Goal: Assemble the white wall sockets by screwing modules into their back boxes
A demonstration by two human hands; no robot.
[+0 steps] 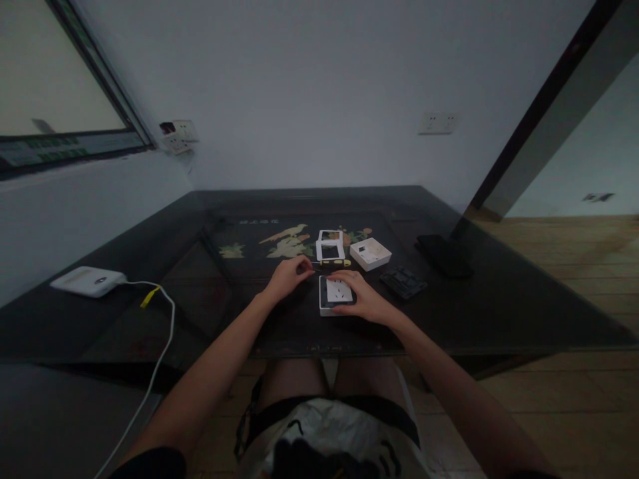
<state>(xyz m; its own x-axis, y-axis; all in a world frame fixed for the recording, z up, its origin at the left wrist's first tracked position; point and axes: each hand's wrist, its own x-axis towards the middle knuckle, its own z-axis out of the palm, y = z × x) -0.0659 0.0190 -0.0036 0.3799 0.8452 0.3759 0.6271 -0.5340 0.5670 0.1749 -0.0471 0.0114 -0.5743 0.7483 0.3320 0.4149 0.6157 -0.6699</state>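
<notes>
A white wall socket (340, 291) with a dark inner frame sits in a white box near the table's front edge. My right hand (367, 298) grips it from the right, fingers over the top and thumb along the near side. Just left of the socket, my left hand (288, 278) is closed in a pinch; whatever its fingertips hold is too small to make out. A screwdriver (339, 263) with a yellow and black handle lies behind the socket, its shaft pointing toward my left fingertips.
White cover frames (330, 250) and an open white mounting box (370, 253) lie behind the socket. To the right are a dark socket part (403, 282) and a black case (444, 255). At the left, a white device (90, 281) trails a white cable (167, 332) off the table.
</notes>
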